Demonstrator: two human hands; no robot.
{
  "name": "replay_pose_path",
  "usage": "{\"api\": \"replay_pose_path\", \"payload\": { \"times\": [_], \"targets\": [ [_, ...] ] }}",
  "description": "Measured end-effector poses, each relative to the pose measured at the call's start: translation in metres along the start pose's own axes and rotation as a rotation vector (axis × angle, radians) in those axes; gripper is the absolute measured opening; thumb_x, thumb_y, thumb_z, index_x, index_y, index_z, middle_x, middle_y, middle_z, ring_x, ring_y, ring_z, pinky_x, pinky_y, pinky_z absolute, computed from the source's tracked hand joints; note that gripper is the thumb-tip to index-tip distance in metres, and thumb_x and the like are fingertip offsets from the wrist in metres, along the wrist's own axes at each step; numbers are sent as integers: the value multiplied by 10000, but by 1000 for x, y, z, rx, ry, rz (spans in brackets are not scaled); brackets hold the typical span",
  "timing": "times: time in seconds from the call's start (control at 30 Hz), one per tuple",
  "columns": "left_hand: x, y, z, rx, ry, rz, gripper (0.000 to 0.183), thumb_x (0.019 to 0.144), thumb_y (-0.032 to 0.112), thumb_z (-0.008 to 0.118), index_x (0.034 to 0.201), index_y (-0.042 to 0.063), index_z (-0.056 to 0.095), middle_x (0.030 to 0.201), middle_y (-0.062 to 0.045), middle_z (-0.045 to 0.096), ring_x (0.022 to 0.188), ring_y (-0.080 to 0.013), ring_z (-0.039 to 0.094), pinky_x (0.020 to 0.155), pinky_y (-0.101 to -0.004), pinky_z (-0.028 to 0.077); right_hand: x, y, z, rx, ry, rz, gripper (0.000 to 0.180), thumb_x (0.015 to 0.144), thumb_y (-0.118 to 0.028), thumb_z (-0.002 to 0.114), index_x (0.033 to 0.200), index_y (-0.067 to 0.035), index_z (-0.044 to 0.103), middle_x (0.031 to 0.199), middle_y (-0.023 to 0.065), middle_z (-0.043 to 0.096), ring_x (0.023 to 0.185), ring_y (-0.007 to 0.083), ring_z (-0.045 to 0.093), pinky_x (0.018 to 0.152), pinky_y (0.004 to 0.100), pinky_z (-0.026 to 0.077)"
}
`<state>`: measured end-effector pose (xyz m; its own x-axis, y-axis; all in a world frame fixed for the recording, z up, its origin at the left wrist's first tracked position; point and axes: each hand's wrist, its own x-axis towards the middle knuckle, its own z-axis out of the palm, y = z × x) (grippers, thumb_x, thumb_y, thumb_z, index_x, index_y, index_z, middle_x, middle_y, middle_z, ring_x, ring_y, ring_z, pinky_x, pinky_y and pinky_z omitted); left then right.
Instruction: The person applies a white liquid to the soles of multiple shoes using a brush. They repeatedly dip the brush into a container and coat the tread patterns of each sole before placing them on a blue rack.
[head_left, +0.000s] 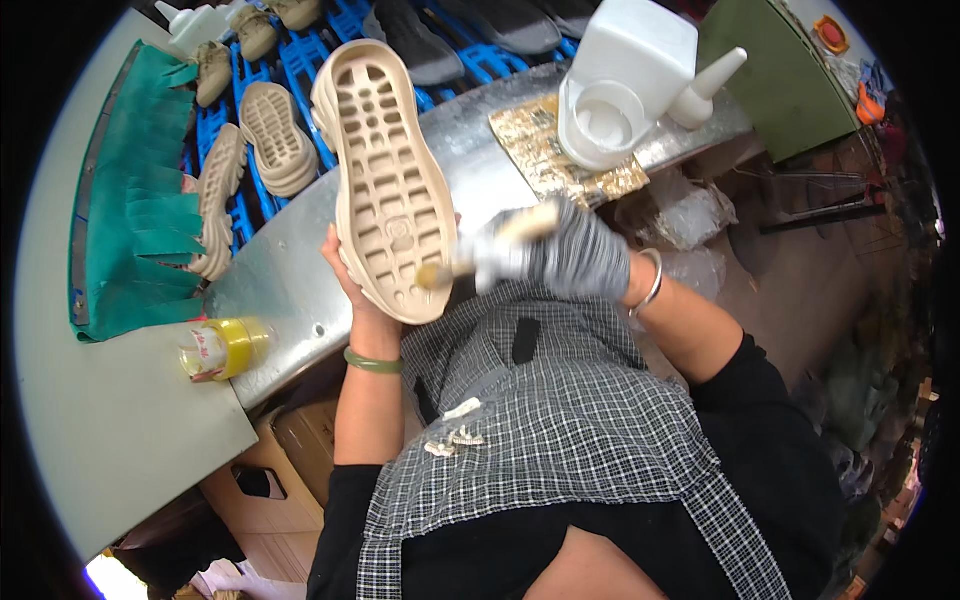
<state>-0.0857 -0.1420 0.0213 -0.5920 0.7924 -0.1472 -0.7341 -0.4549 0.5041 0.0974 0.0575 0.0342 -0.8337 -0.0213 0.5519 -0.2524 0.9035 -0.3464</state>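
My bare left hand (346, 274) grips a beige shoe sole (386, 187) from its left edge and underside, tilting it so the inner grid of recesses faces me. My right hand (559, 251), in a striped grey knit glove and blurred, holds a brush with a pale handle (529, 223). The yellowish brush head (433, 277) is at the lower end of the sole's inner face. Beyond the right hand stands a white plastic bottle (641, 45) with an open cup (604, 120) at its front and a white conical nozzle (705, 88) at its side.
A stained board (525, 142) lies under the bottle on the metal bench (281, 300). Blue conveyor slats (300, 67) carry beige soles (276, 139), dark shoe parts (412, 45) and tan shoes (214, 71). A green fringed curtain (135, 202) and a yellow tape roll (240, 347) are at left.
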Motion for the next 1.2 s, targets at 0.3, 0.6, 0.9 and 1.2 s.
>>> {"api": "replay_pose_path", "payload": {
  "times": [0.3,0.6,0.9,1.2],
  "targets": [
    [90,38,4,-181,-362,-35,773,940,620,341,1540,132,331,1482,-205,461,1259,-585,466,957,-683,480,39,-14,-60,1406,670,734,224,959,-220,684,1110,-59,650,950,88,716,680,150,690,652,283,601],
    [95,94,-66,336,347,263,711,1026,490,479,1537,60,233,1564,-211,317,1231,-443,535,943,-521,545,21,-11,-63,1598,693,820,245,996,-286,632,1035,-46,662,912,109,711,645,124,641,616,302,557],
    [203,231,-188,1385,822,286,492,857,259,704,1252,1,567,1094,-131,659,969,-263,648,752,-441,521,41,-20,-59,1606,667,852,226,995,-267,636,1018,-43,638,921,114,697,648,130,638,611,279,550],
    [64,171,-92,345,283,132,572,944,313,651,1412,38,472,1353,-169,586,1191,-310,618,990,-478,551,-3,23,-113,1281,905,720,246,1038,-303,556,1108,-73,606,1051,77,654,739,113,613,701,263,545]
  ]
}}
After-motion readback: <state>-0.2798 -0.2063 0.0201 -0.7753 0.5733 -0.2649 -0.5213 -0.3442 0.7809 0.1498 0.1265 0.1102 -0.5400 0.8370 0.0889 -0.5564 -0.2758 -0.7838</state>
